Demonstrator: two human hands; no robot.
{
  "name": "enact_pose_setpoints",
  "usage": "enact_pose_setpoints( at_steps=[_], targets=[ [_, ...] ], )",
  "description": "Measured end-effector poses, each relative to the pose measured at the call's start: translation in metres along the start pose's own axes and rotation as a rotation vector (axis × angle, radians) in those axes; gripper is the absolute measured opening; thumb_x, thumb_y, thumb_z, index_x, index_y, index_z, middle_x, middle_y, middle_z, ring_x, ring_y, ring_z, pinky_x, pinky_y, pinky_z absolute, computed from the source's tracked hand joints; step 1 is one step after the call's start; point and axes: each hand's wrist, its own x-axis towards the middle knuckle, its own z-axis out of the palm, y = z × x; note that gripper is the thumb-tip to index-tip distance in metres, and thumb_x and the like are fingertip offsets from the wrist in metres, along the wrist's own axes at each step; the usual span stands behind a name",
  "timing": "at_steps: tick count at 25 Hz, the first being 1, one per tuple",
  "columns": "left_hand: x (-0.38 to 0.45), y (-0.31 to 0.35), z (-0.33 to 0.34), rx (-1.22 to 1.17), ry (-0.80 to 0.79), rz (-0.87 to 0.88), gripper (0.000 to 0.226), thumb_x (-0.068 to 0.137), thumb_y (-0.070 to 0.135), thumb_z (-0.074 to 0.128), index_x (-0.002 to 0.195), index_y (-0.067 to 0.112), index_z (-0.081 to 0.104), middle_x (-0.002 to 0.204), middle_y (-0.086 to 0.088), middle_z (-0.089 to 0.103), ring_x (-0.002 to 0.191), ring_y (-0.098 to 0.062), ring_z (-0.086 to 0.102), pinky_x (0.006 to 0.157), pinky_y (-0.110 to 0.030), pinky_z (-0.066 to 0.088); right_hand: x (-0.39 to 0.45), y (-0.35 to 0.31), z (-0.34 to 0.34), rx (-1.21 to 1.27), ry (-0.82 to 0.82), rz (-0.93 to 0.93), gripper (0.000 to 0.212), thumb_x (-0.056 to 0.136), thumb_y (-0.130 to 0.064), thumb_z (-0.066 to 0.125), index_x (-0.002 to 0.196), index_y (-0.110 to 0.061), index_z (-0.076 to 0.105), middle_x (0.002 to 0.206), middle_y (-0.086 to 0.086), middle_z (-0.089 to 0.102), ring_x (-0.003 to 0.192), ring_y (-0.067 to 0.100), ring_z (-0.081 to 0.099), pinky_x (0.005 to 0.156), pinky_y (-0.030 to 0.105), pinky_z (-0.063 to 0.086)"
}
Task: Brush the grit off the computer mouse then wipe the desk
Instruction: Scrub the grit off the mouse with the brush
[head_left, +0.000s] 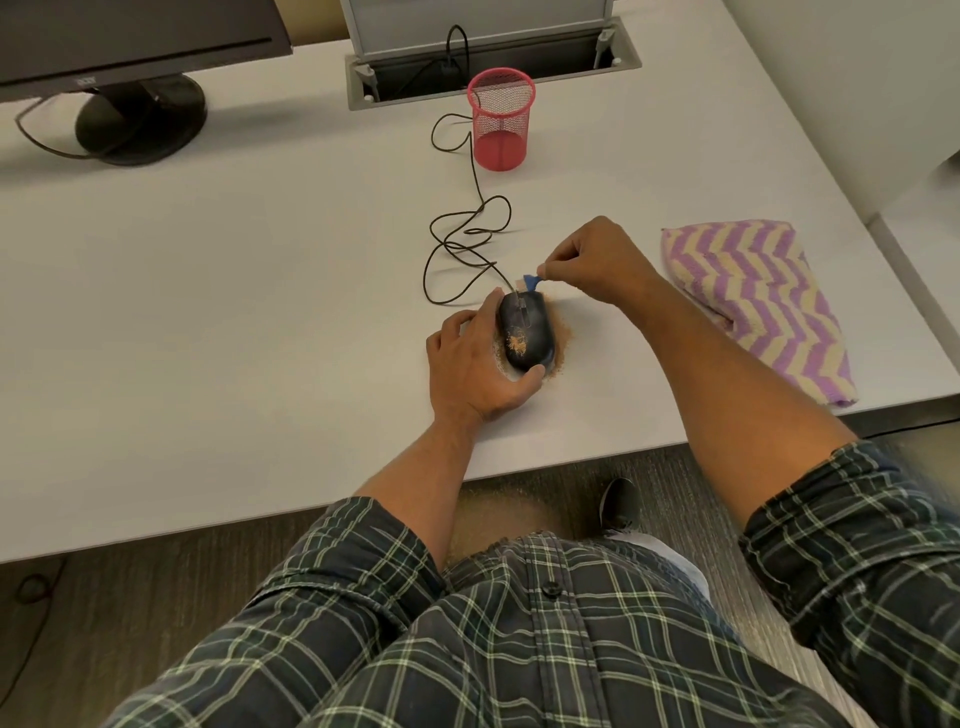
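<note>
Text check, head view: I find only one marking, a small pale logo on the lower bezel of the monitor (83, 81) at the far left of the surface (208, 312). It is too small and blurred for me to read. I see nothing else lettered.

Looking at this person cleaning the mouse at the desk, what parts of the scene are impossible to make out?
All in the head view:
- Brush: only a blue tip shows; the right hand hides the rest.
- Mouse: its left side is covered by the left hand.
- Monitor: cut off by the top edge; screen unseen.
- Red mesh cup: looks empty, though the mesh blurs its inside.
- Cloth: folded, underside hidden.
</note>
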Motion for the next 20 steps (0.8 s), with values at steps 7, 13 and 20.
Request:
enact_pose_setpoints(
  at_steps=[7,13,20],
  targets=[
    [0.000,0.000,0.001,0.004,-0.002,-0.004,0.106,0.068,0.073,0.065,0.159,0.031,0.030,0.146,0.003,0.054,0.132,-0.021,0.042,0.106,-0.041,0.034,0.004,-0.004,-0.005,-0.092,-0.060,-0.061,0.019,0.087,-0.018,0.073,0.102,-0.008,0.079,0.086,0.002,0.074,0.074,0.012,0.063,0.063,0.020,0.042],
    [0.001,-0.001,0.001,0.014,-0.010,-0.002,0.107,0.069,0.075,0.062,0.160,0.031,0.029,0.147,0.003,0.053,0.133,-0.021,0.042,0.107,-0.042,0.035,0.009,-0.012,-0.005,-0.183,-0.084,-0.086,0.019,0.086,-0.020,0.073,0.101,-0.010,0.079,0.093,0.003,0.074,0.076,0.013,0.062,0.059,0.020,0.040],
    [0.000,0.001,-0.002,0.008,-0.008,0.001,0.106,0.070,0.074,0.063,0.160,0.030,0.029,0.146,0.002,0.054,0.132,-0.021,0.043,0.106,-0.041,0.034,0.005,-0.025,-0.021,-0.208,-0.175,-0.215,0.016,0.083,-0.020,0.079,0.098,-0.016,0.079,0.085,-0.008,0.067,0.081,0.012,0.062,0.059,0.018,0.040]
  ],
)
